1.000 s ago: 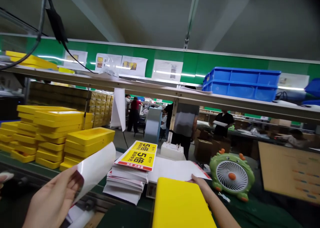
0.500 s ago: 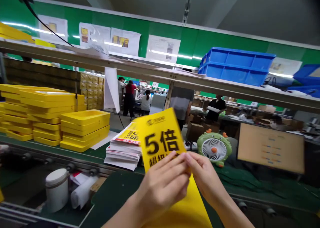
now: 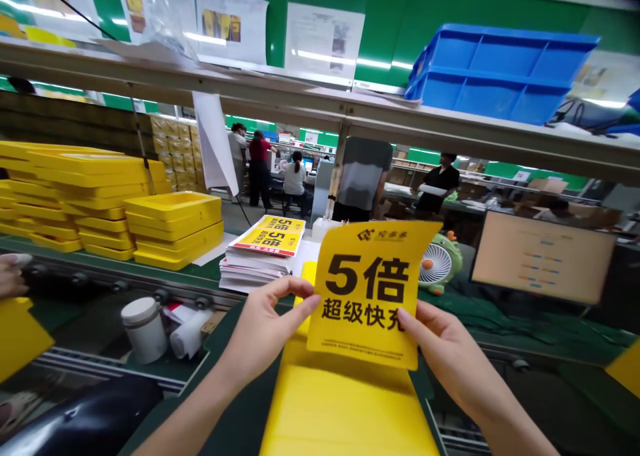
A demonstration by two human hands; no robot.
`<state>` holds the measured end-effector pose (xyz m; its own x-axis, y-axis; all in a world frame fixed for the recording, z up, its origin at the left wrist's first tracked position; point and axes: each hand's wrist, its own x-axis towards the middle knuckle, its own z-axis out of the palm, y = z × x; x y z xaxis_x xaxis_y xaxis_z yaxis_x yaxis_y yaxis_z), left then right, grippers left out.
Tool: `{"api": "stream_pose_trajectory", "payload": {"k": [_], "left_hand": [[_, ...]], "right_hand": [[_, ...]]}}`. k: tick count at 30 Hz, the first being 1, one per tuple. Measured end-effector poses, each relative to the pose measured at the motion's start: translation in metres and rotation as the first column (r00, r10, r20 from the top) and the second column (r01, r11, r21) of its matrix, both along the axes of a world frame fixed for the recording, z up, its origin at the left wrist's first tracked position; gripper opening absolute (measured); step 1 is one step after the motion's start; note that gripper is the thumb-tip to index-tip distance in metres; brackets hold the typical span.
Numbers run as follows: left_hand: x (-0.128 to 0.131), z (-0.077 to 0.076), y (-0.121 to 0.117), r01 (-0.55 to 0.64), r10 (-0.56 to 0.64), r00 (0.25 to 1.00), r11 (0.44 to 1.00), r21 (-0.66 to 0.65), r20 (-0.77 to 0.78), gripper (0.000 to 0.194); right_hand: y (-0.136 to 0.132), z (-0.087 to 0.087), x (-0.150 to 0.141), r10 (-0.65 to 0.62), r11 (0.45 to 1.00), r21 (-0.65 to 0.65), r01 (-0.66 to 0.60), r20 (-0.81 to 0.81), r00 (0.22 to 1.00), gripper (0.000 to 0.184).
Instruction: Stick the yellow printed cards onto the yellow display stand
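Left hand (image 3: 267, 326) & right hand (image 3: 443, 346) pinch yellow card (image 3: 370, 289), hiding box (image 3: 345, 409) top.

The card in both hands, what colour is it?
Yellow card with black print, seen in the head view.

left hand (image 3: 263, 326): bare, no glove, ring or watch | right hand (image 3: 445, 346): bare | forearms: sleeveless

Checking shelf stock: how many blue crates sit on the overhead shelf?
2: a blue crate on the shelf upper right, and part of another at the right edge; more may lie outside view.
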<state>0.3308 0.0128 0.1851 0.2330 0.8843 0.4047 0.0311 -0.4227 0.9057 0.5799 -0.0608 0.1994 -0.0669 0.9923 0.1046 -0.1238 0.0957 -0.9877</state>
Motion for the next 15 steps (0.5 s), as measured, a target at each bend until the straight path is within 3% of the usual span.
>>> {"api": "stream_pose_trajectory", "payload": {"k": [7,15], "left_hand": [[-0.003,-0.014,-0.015,-0.035,0.027,0.998,0.987,-0.159,-0.049,0.017],[-0.004,-0.021,-0.012,-0.052,0.038,0.997,0.976,-0.209,-0.073,0.017]], "right_hand": [[-0.001,-0.018,0.004,0.092,0.989,-0.121,-0.079,0.105,0.99,0.026],[0.01,-0.028,0.009,0.148,0.978,-0.164,-0.125,0.133,0.98,0.027]]}}
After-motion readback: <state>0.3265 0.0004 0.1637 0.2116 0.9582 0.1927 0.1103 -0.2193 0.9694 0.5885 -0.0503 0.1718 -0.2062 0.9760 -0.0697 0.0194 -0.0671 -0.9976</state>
